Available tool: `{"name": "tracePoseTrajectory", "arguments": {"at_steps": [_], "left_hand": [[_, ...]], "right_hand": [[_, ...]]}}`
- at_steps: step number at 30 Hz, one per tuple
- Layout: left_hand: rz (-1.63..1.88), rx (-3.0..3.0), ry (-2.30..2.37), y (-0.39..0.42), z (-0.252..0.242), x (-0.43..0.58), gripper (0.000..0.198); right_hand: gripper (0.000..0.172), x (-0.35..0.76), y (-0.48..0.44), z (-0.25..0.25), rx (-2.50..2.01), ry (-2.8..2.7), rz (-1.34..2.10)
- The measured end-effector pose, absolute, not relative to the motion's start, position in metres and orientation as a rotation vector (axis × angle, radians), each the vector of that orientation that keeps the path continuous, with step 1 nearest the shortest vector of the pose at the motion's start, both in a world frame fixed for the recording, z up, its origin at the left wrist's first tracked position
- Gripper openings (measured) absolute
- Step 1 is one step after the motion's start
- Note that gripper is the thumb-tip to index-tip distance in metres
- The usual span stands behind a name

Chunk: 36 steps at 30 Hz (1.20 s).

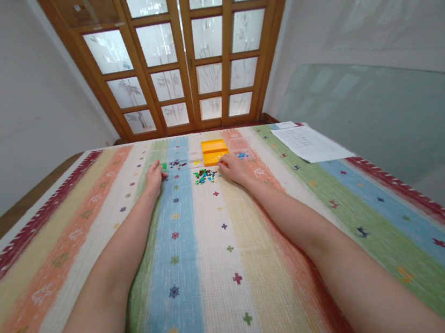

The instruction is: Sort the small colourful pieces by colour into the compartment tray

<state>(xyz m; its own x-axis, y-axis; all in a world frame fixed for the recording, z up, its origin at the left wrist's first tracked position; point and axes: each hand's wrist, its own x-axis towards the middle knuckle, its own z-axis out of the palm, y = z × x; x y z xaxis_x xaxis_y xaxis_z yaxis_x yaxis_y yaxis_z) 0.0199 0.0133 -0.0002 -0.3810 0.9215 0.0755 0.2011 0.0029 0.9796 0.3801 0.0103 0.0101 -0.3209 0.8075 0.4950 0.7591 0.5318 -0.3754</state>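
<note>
Both my arms stretch far forward over a striped, many-coloured cloth [217, 253]. My left hand [154, 176] lies by a green piece [163, 166] at a clear compartment box [176, 157]; its fingers are pinched together at the piece. My right hand [233, 168] rests beside a small pile of mixed coloured pieces [205, 177], fingers curled on a tiny orange piece [222, 163]. An orange tray [214, 150] sits just behind the pile.
A sheet of printed paper [309, 144] lies at the far right on the cloth. Another clear box with blue bits [241, 152] stands right of the orange tray. Wooden-framed glass doors [188, 57] rise behind the table; white walls flank it.
</note>
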Motion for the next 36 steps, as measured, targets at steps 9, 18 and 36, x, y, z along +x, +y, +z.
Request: {"name": "tracePoseTrajectory", "arguments": {"at_steps": [9,18,36], "left_hand": [[1.335,1.619,1.727,0.011,-0.012,0.028,0.049],[1.123,2.226,1.515,-0.006,-0.007,0.055,0.04],[0.778,2.752,1.221,-0.031,0.007,0.086,0.039]], "right_hand": [[0.02,0.373,0.004,0.013,-1.087,-2.27,-0.06],[0.034,0.347,-0.01,0.011,-0.843,-2.491,0.04],[0.054,0.348,0.007,-0.007,-0.822,-2.291,0.316]]}}
